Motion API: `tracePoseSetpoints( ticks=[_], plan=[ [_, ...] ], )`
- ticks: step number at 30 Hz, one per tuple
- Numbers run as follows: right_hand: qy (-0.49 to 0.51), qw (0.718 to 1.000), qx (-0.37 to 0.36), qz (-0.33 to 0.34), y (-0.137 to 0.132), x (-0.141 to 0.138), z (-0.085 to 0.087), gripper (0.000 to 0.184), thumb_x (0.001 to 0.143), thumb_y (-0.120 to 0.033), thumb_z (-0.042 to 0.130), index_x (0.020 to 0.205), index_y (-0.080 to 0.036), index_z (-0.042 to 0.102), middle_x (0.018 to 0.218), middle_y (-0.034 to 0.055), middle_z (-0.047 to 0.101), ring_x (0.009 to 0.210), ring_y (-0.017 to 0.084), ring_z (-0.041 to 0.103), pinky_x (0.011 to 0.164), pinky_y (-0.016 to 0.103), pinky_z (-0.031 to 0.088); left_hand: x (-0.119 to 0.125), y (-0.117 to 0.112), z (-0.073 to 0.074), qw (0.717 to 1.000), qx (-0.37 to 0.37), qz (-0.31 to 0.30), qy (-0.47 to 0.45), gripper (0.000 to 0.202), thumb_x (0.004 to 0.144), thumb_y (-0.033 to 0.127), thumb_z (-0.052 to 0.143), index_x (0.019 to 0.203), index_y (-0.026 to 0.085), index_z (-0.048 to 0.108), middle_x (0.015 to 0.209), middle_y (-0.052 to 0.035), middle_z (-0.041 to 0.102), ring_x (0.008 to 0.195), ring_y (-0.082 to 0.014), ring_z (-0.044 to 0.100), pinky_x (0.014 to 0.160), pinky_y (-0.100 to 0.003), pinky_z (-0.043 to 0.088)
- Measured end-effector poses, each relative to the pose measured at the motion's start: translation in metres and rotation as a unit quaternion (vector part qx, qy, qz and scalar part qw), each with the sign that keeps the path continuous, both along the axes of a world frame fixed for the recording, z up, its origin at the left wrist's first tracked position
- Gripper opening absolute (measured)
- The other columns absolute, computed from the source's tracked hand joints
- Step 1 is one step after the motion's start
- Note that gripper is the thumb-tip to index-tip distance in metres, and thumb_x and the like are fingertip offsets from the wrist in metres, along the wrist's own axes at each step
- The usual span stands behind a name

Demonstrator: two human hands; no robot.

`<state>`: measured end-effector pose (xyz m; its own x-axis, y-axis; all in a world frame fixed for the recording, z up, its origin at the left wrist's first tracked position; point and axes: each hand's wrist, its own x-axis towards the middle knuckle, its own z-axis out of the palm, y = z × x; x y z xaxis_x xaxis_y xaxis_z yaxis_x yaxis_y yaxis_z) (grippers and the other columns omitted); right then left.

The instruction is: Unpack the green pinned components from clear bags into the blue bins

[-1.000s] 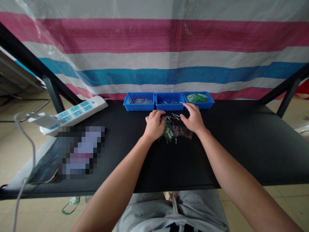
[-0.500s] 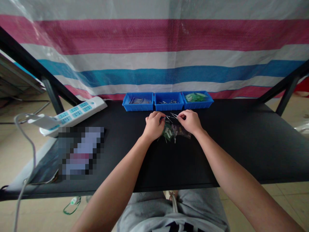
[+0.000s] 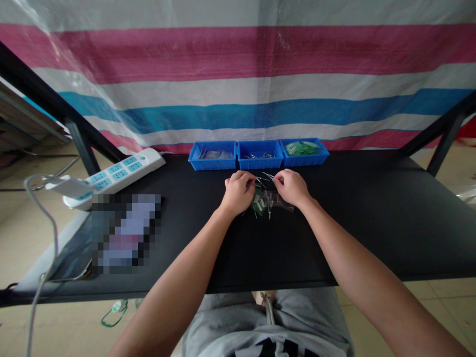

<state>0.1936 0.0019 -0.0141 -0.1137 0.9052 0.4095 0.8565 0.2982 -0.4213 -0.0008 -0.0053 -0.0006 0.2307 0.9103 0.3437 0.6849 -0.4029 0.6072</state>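
Note:
My left hand (image 3: 238,192) is closed in a pinch, and a thin metal pin (image 3: 259,179) sticks out from its fingertips to the right. Across a small gap, my right hand (image 3: 292,186) pinches thin metal pins (image 3: 267,175) that point left. The tips of the held pins come close together; contact between them cannot be made out. Under the hands on the black table lies a green packet (image 3: 258,201) with pale pieces. Beside it is a clear plastic bag (image 3: 281,201) of small parts, partly hidden by my right hand. Several loose pins lie around them.
Three blue bins stand in a row behind: the left bin (image 3: 212,166) holds clear bags, the middle bin (image 3: 260,163) metal pins, the right bin (image 3: 305,160) green packets. A white power strip (image 3: 115,173) and a pixelated object (image 3: 128,233) lie on the table (image 3: 372,213) at left.
Both hands stay almost in place, still pinching the pins. The view has shifted very slightly.

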Motion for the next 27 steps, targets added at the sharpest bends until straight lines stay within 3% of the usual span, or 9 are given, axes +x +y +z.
tracePoseSetpoints(
  ticks=[6,11,18,23,27],
  plan=[
    [0.108,0.987,0.027,0.118,-0.013,-0.013,0.014,0.016,0.088,-0.025,0.054,0.074,-0.019,0.059,0.076,0.0054,0.061,0.067,0.016,0.054,0.064,0.029,0.042,0.000,-0.003,0.005,0.999,0.009,-0.045,-0.015,0.022,0.091,0.032,0.051,0.091,0.020,0.070,0.104,-0.0060,0.070,0.104,-0.0209,0.062,0.093,-0.037,0.045],
    [0.129,0.977,0.014,0.169,-0.022,-0.025,0.018,0.014,0.089,-0.024,0.051,0.079,-0.018,0.058,0.078,0.0053,0.059,0.067,0.015,0.054,0.062,0.028,0.042,0.000,-0.004,0.006,0.991,0.035,-0.105,-0.077,0.028,0.092,0.034,0.050,0.081,0.018,0.070,0.098,-0.0071,0.072,0.093,-0.0170,0.066,0.086,-0.029,0.049],
    [0.123,0.977,0.014,0.175,-0.025,-0.022,0.023,0.014,0.083,-0.021,0.056,0.071,-0.017,0.061,0.071,0.0032,0.060,0.064,0.014,0.053,0.061,0.027,0.040,0.001,-0.003,0.006,0.994,0.057,-0.074,-0.051,0.024,0.093,0.029,0.048,0.089,0.018,0.069,0.085,-0.0043,0.074,0.078,-0.0156,0.068,0.076,-0.026,0.047],
    [0.171,0.973,0.026,0.155,-0.026,-0.021,0.026,0.027,0.088,-0.036,0.056,0.070,-0.017,0.062,0.067,0.0025,0.062,0.062,0.013,0.054,0.059,0.026,0.038,0.000,-0.003,0.003,0.995,0.071,-0.066,0.029,0.018,0.089,0.032,0.058,0.081,0.018,0.068,0.077,-0.0025,0.072,0.077,-0.0175,0.067,0.081,-0.032,0.042],
    [0.164,0.978,0.010,0.129,-0.024,-0.021,0.024,0.043,0.092,-0.044,0.049,0.060,-0.017,0.057,0.055,-0.0002,0.053,0.053,0.011,0.048,0.055,0.026,0.033,-0.001,-0.002,0.002,0.994,0.064,-0.075,0.042,0.017,0.086,0.034,0.064,0.080,0.019,0.067,0.077,-0.0011,0.070,0.077,-0.0174,0.065,0.082,-0.033,0.039]
  ],
)
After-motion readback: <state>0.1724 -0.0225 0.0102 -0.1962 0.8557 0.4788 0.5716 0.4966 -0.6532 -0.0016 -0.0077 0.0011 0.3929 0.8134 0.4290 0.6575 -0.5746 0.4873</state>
